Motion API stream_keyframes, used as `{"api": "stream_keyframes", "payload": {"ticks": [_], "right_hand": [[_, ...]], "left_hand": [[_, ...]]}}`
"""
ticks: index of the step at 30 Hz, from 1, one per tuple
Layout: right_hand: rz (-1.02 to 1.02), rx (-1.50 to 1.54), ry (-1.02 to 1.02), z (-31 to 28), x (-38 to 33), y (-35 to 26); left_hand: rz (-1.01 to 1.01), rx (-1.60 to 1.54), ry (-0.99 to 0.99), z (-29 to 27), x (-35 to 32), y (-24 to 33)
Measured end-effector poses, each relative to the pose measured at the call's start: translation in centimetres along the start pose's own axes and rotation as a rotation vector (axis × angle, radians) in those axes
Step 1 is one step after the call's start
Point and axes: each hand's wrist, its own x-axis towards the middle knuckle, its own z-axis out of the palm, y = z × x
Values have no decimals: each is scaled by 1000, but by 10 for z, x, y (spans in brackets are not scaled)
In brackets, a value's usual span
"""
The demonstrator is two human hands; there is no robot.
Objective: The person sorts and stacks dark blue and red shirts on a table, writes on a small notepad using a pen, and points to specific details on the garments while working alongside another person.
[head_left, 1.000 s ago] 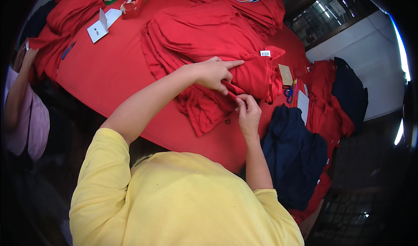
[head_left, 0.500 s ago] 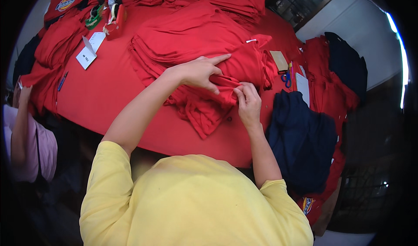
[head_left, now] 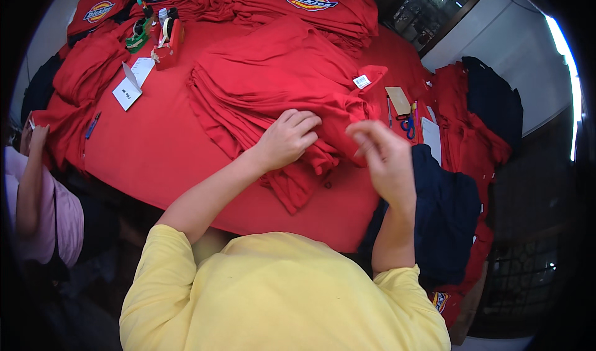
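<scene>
Red garment stack (head_left: 267,59): lies directly ahead of the left hand (head_left: 288,140) and ahead-left of the right hand (head_left: 390,162), on the red-covered table (head_left: 143,143).
Stack axis: main folds run roughly from far left to near right, toward the gap between the hands; outline irregular.
Nearer hand: left, over the stack's near edge; right, at the near-right corner.
Left hand state: palm down, fingers curled against the cloth; whether a fold is pinched cannot be told.
Right hand state: raised, fingers partly bent, thumb slightly apart, blurred; cloth contact or grip cannot be confirmed.
White tag (head_left: 362,81): on the stack, just beyond the right hand's fingertips.
Navy garment (head_left: 447,214): right of the right forearm, partly covered by it.
Scissors (head_left: 407,126): blue-handled, beyond the right hand and slightly right.
Tape dispenser (head_left: 176,37): red, far left of the left hand, beyond the folded white card (head_left: 126,94).
Co-worker's hand (head_left: 38,135): well left of the left hand, at other red cloth.
</scene>
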Motion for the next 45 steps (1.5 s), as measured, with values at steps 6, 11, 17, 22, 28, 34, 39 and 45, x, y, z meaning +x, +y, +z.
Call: {"api": "stream_keyframes", "payload": {"ticks": [6,11,17,22,28,34,39,45], "right_hand": [[-331,-222,250,5,76,68],[-165,-371,-547,23,12,55],[-44,-234,-279,23,2,53],[-1,-97,-243,24,9,68],[-316,-207,73,33,14,66],[-201,-429,-201,42,-3,63],[-79,-16,-27,35,5,70],[-340,-360,-168,37,-13,58]], "left_hand": [[-152,91,242,0,-11,21],[-273,126,117,9,-38,31],[-241,112,215,13,-42,39],[-217,72,287,20,-44,37],[-235,120,234,19,-41,42],[-268,155,192,20,-44,45],[-255,101,269,22,-46,41],[-300,56,251,21,-42,44]]}}
